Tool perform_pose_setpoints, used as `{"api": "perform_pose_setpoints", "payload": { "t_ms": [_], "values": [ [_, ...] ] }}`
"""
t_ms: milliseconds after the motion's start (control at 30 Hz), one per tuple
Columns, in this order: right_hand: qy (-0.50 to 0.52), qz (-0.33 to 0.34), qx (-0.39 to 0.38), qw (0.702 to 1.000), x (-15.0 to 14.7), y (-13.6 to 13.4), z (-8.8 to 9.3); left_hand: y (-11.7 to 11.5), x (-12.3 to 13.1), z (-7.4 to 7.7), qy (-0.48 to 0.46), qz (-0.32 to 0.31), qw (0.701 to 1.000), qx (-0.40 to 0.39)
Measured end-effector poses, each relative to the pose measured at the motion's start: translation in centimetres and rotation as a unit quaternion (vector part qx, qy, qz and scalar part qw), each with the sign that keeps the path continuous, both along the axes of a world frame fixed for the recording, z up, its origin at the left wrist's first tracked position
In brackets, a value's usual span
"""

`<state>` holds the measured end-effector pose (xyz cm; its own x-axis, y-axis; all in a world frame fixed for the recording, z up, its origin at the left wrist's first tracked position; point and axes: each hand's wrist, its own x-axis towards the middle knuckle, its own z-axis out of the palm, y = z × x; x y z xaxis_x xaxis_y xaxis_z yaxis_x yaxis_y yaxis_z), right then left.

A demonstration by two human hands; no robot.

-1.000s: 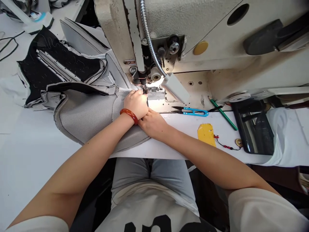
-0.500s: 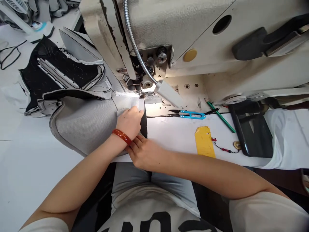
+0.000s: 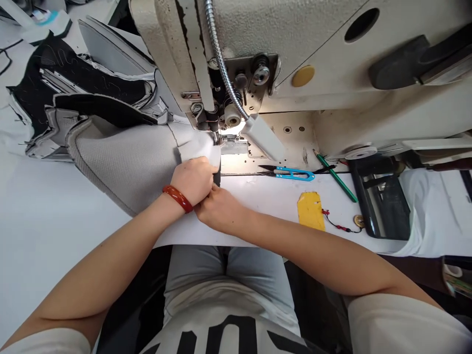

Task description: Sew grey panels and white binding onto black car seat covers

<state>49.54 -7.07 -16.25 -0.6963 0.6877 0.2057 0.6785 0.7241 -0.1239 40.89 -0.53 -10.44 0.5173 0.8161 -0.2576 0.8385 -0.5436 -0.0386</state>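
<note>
Fingers (image 3: 207, 169) of the left hand (image 3: 193, 179) curled shut, pinching the near edge of the grey fabric (image 3: 129, 157), just in front of the presser foot (image 3: 214, 130). Red bangle (image 3: 178, 197) on that wrist. Right hand (image 3: 217, 209) touching the left from below, at the bench (image 3: 44, 206) edge; its fingertips are tucked under the left hand, so grip cannot be told. Dark strip (image 3: 217, 178) shows between the two hands.

Grey fabric lies flat on the bench, running left from the needle area; its far end joins a heap of black and grey pieces (image 3: 73, 93).

Sewing machine (image 3: 295, 49) above, lamp (image 3: 263, 137) on a flexible neck lit over the plate.

Right of the hands, on the bench: blue snips (image 3: 291, 172), green pencil (image 3: 335, 178) just beside them, yellow tag (image 3: 310, 210) with a red cord, black tray (image 3: 383, 206) further right.

Shirt (image 3: 228, 314): black lettering, cut off by the frame edge, not readable.
</note>
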Motion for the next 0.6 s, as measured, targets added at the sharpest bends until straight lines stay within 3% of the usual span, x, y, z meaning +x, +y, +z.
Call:
{"api": "perform_pose_setpoints", "payload": {
  "t_ms": [400, 533, 600],
  "values": [
    [-0.011, -0.080, -0.005, 0.997, 0.6, 5.0, -0.9, 5.1, 0.3, -1.3, -0.101, -0.034, 0.994, 0.030],
    [0.068, -0.090, -0.025, 0.993, 1.6, 3.7, -0.1, 5.5, -0.6, -1.7, -0.143, -0.037, 0.988, 0.034],
    [0.139, -0.129, -0.047, 0.981, 1.6, 2.5, 1.1, 5.0, -1.3, -2.0, -0.122, -0.080, 0.989, 0.034]
  ]
}}
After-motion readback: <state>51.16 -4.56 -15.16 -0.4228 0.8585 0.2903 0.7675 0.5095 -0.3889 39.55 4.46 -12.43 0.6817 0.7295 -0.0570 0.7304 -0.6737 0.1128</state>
